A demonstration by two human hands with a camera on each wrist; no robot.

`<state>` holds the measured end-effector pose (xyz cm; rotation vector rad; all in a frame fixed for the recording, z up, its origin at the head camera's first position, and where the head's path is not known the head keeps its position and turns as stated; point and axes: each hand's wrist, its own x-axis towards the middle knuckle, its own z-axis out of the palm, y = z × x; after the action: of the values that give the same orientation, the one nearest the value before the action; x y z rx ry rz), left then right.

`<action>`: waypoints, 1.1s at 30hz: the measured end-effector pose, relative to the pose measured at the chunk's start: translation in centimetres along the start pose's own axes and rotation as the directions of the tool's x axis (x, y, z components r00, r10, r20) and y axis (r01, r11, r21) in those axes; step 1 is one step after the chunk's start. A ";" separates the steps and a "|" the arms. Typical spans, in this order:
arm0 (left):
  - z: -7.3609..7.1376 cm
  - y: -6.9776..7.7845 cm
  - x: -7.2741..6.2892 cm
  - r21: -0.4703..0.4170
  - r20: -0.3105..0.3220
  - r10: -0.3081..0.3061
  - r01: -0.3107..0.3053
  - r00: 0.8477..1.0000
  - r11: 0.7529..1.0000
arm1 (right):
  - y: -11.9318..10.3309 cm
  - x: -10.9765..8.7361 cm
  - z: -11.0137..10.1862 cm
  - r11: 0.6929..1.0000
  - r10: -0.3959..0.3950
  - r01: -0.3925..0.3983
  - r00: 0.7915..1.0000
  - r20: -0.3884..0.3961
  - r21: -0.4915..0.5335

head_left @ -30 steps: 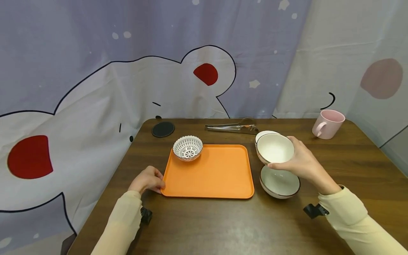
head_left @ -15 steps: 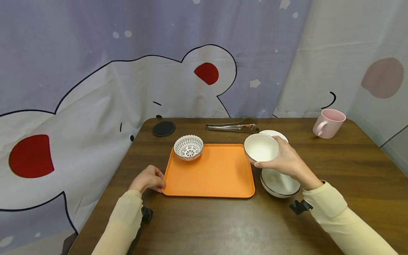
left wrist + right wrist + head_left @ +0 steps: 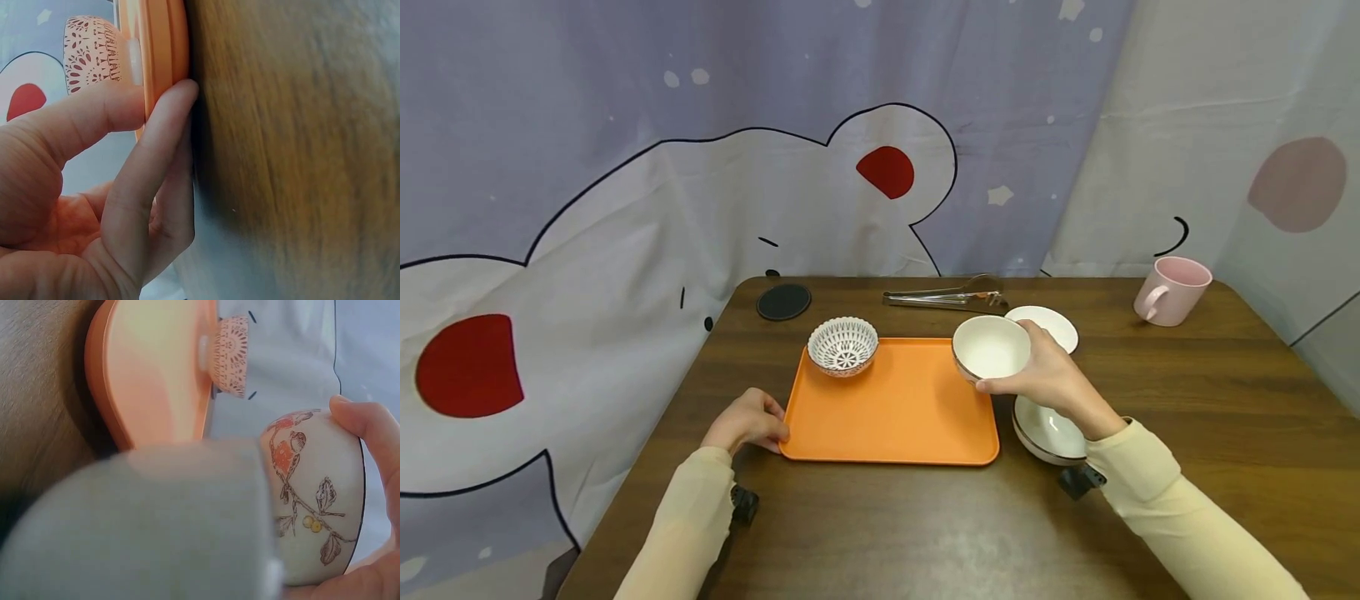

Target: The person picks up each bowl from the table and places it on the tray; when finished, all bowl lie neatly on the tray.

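An orange tray (image 3: 891, 425) lies on the table, its near left corner pinched between the thumb and fingers of my left hand (image 3: 748, 423). In the left wrist view the thumb is on the rim of the tray (image 3: 167, 44) and fingers are under it. My right hand (image 3: 1052, 371) grips a white bowl (image 3: 992, 348) by its side, over the tray's right edge. Painted branches and leaves show on this bowl (image 3: 315, 500) in the right wrist view. A black-and-white patterned bowl (image 3: 842, 347) sits at the tray's far left corner.
Right of the tray stands another white bowl (image 3: 1048, 433), partly behind my right wrist. Beyond it lies a white plate (image 3: 1047, 325). Metal tongs (image 3: 947, 297), a black round coaster (image 3: 783, 302) and a pink mug (image 3: 1172, 290) are along the table's back.
My right hand has carried the white bowl leftward, from above the other bowl and plate to over the tray's right edge. The left hand keeps its place at the tray corner.
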<state>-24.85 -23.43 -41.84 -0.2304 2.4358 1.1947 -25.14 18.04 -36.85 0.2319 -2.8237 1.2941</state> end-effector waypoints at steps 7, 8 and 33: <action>0.1 0.0 0.0 -0.001 -0.002 0.014 -0.014 1.000 1.000 | 0.1 0.5 0.9 0.997 0.056 -0.057 0.998 0.017 0.045; 0.1 0.0 0.0 0.000 0.000 0.014 -0.014 1.000 1.000 | 0.0 0.6 1.0 0.997 0.064 -0.065 0.998 0.020 0.052; -0.1 0.1 -0.1 -0.005 0.008 0.034 -0.034 0.999 0.999 | -1.9 4.1 5.4 0.988 0.152 -0.152 0.988 -0.005 -0.032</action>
<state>-24.82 -23.49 -41.70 -0.1854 2.4392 1.2138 -28.71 12.23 -38.57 0.0133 -2.9075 1.2722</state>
